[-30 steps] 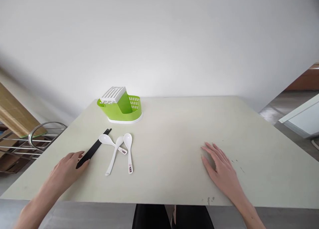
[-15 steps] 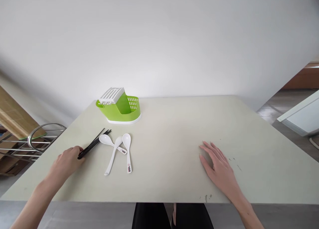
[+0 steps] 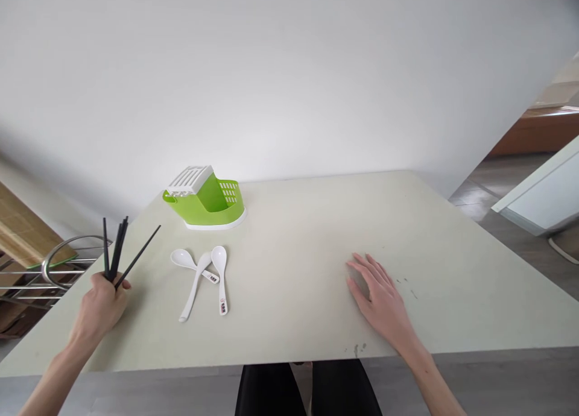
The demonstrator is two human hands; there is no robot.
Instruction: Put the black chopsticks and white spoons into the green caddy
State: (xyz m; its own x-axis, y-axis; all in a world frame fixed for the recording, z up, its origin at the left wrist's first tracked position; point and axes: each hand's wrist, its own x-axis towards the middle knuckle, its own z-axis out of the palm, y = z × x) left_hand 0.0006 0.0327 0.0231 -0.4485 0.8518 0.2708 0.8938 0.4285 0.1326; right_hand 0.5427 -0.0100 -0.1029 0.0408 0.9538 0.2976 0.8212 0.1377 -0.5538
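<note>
At the left side of the table, my left hand (image 3: pixel 100 304) is closed around several black chopsticks (image 3: pixel 118 247), which fan upward out of the fist. To the right of that hand lie three white spoons: a left spoon (image 3: pixel 183 258), a middle spoon (image 3: pixel 194 292) turned face down, and a right spoon (image 3: pixel 219 260). The left and middle ones cross. Behind them stands a green utensil holder (image 3: pixel 217 208) with a white slotted top and a white base. My right hand (image 3: pixel 380 298) rests on the tabletop with fingers spread, holding nothing.
The pale table (image 3: pixel 298 271) backs onto a white wall (image 3: pixel 289 78). Past its left edge are a metal rack (image 3: pixel 67 271) and a tan board (image 3: pixel 31 223). A white panel (image 3: pixel 543 187) stands beyond the right edge.
My left hand has lifted the chopsticks from lying low to pointing upward and drawn them left, away from the spoons. My right hand stays on the table; the view has shifted slightly.
</note>
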